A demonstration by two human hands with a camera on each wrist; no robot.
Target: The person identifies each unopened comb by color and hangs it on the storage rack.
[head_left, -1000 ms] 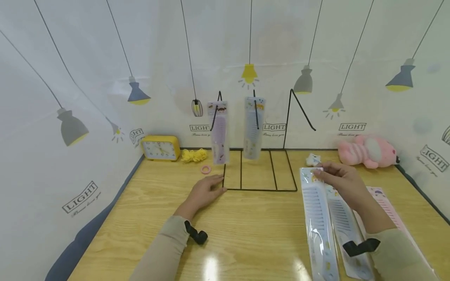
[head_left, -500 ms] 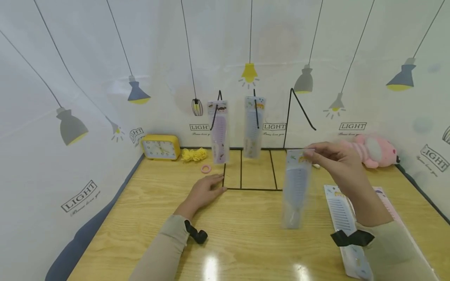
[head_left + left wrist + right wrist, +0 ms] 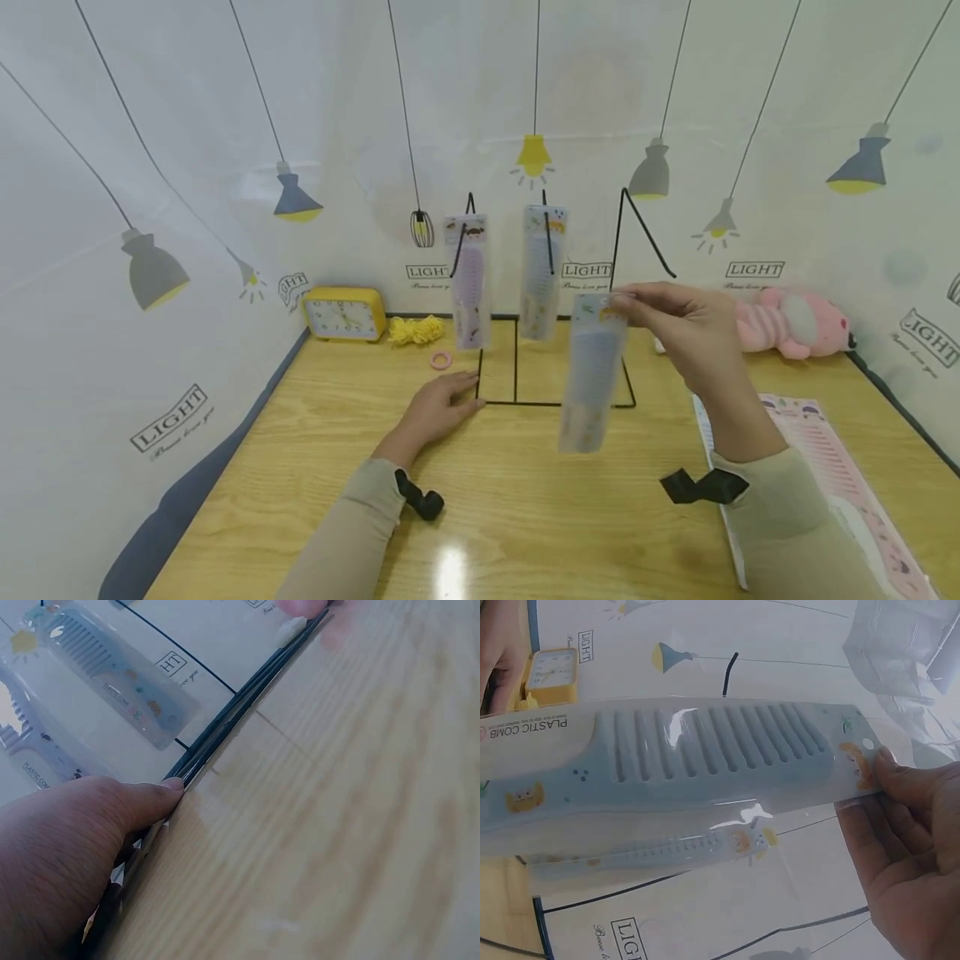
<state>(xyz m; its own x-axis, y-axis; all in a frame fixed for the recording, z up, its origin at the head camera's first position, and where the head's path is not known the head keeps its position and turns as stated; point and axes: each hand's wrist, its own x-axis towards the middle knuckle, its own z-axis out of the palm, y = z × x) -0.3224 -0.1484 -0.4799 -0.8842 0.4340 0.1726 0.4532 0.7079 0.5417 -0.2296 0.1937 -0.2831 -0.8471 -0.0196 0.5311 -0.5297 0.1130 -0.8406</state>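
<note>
Clear plastic film is wrapped around a pale-blue, wide-toothed plastic comb [image 3: 588,367], whose packet is pinched at its printed upper corner between the thumb and fingers of the right hand [image 3: 682,333]. As seen from the head, the packet is hung down from that pinch towards a point between six and seven o'clock, in front of a black wire rack [image 3: 525,404]; whether the two are touching cannot be told. From the left hand [image 3: 435,410], set well apart from the right, the comb is found between two and three o'clock. That left hand is rested on the yellowish wooden tabletop [image 3: 525,500], its fingers extended and its thumb spread, with the rack's left front corner touched. From the held comb, a lilac packaged comb [image 3: 469,287] is seen suspended on the rack at ten o'clock, a second pale-blue packaged comb [image 3: 537,287] at eleven, and a black wire hook [image 3: 647,232] at one. From the right hand, a pink striped plush toy [image 3: 798,323] is placed at three o'clock and a pink packaged comb [image 3: 840,458] at four.
</note>
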